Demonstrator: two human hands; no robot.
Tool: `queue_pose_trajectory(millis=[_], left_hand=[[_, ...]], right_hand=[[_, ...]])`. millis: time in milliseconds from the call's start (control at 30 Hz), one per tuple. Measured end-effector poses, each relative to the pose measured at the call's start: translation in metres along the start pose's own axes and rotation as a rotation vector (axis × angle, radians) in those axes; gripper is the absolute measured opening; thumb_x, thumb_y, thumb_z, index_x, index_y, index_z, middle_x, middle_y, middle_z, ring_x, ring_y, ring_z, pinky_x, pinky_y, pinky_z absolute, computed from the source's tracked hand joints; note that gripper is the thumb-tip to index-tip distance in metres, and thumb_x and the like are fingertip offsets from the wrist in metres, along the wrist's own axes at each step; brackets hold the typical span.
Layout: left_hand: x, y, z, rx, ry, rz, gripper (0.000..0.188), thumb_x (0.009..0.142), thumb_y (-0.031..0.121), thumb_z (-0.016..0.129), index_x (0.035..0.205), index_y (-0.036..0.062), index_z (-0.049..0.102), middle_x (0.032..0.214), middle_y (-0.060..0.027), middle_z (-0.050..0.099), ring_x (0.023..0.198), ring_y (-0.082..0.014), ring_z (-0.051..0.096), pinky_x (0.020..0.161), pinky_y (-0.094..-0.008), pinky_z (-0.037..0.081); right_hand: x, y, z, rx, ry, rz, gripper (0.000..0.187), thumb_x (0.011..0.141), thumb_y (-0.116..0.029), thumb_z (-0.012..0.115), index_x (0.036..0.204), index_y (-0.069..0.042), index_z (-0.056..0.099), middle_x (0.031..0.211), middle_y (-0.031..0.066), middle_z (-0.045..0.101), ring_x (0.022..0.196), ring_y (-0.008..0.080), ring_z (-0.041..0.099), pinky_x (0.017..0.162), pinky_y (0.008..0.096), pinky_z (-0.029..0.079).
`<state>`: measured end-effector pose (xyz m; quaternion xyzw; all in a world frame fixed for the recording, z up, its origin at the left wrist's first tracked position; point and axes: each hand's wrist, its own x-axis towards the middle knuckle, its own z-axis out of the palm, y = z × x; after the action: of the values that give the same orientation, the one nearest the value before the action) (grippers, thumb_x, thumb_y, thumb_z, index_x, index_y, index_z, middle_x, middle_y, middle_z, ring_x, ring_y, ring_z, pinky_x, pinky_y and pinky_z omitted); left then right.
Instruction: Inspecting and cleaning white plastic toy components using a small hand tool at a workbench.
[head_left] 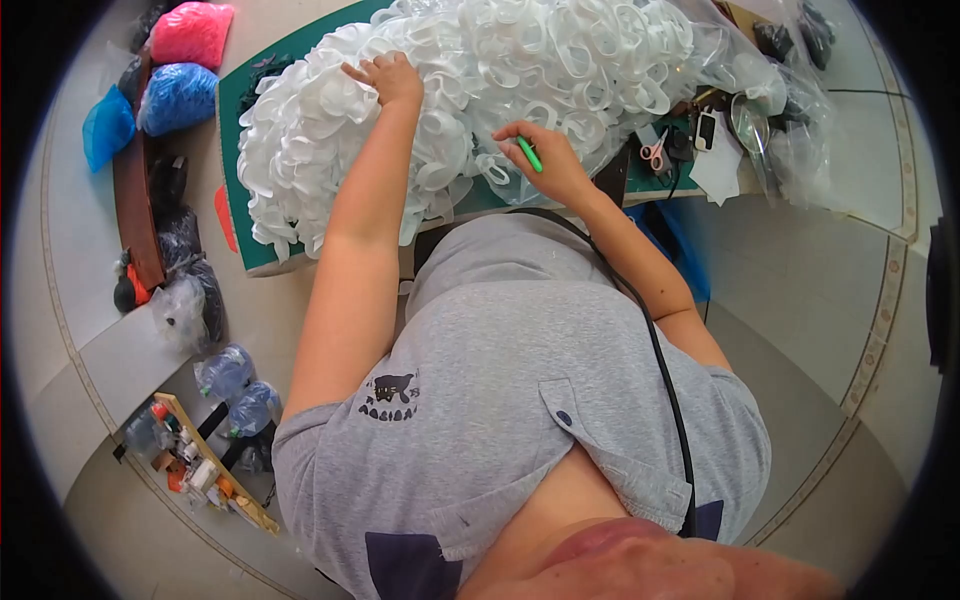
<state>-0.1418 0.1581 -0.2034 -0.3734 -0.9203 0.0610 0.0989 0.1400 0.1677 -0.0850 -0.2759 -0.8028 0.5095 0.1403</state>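
A large heap of white looped pieces, like curled plastic or fabric rings (300, 150), covers most of the green-topped table (229, 130). My left hand (388, 78) reaches onto the left part of the heap, fingers spread, with nothing visible in its grasp. Closer to me and further right, my right hand (548, 160) is closed around a slim green pen-like tool (529, 154). What kind of tool it is, I cannot make out. A few white loops lie just left of the right fingertips, and clear plastic lies beneath them.
Pink-handled scissors (655, 155), a small white device (705, 130) and clear plastic bags (800, 140) are at the table's right. Pink (190, 33) and blue bundles (178, 98) rest on a brown bench (138, 200) at left. A wooden tray of small items (215, 465) stands lower left.
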Motion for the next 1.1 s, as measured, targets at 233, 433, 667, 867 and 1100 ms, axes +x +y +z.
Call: queue_pose_trajectory(millis=[233,433,667,867,1100], left_hand=[[-0.025,-0.044,-0.043,-0.877,0.37,-0.166,0.011,0.082,0.021,0.065,0.091,0.0144,0.061,0.09,-0.0005,0.064,0.094,-0.0196,0.06,0.105,-0.0587,0.01],[-0.081,-0.081,-0.141,-2.06,0.152,-0.308,0.01,0.093,0.01,0.056,0.099,0.0042,0.05,0.098,-0.0069,0.062,0.095,-0.0141,0.059,0.088,-0.029,0.044],[-0.164,-0.057,-0.194,-2.276,-0.182,-0.246,0.016,0.095,0.012,0.053,0.109,0.0056,0.049,0.097,-0.0043,0.062,0.092,-0.0133,0.058,0.085,-0.03,0.045],[-0.167,-0.072,-0.174,-2.517,-0.766,-0.501,0.036,0.096,0.028,0.049,0.12,0.0008,0.052,0.111,-0.0111,0.063,0.102,-0.0236,0.06,0.094,-0.0389,0.045],[-0.15,-0.112,-0.16,-2.954,-0.648,-0.411,0.04,0.096,0.028,0.048,0.125,0.0005,0.047,0.128,-0.0129,0.054,0.12,-0.0278,0.05,0.102,-0.0458,0.04]], right_hand=[[-0.029,0.025,-0.025,0.038,0.049,0.09,0.017,0.09,-0.015,0.059,0.101,-0.003,0.065,0.078,0.0071,0.065,0.074,0.0125,0.06,0.068,0.0253,0.046],[-0.003,-0.001,-0.02,0.203,0.07,0.072,0.015,0.09,-0.014,0.06,0.1,-0.005,0.065,0.091,0.0033,0.066,0.079,0.0104,0.06,0.071,0.0241,0.047],[0.038,-0.079,0.025,0.18,0.275,-0.457,0.021,0.078,-0.01,0.071,0.098,-0.006,0.064,0.097,0.0058,0.066,0.081,0.0185,0.064,0.071,0.0291,0.05],[0.026,-0.066,0.017,-0.125,0.132,-0.812,0.022,0.071,-0.004,0.069,0.093,-0.007,0.066,0.095,0.0046,0.068,0.081,0.024,0.066,0.067,0.0317,0.052],[-0.022,-0.05,-0.035,0.059,0.187,-0.558,0.017,0.076,0.008,0.066,0.09,-0.002,0.065,0.087,0.0102,0.066,0.071,0.016,0.064,0.061,0.0243,0.05]])
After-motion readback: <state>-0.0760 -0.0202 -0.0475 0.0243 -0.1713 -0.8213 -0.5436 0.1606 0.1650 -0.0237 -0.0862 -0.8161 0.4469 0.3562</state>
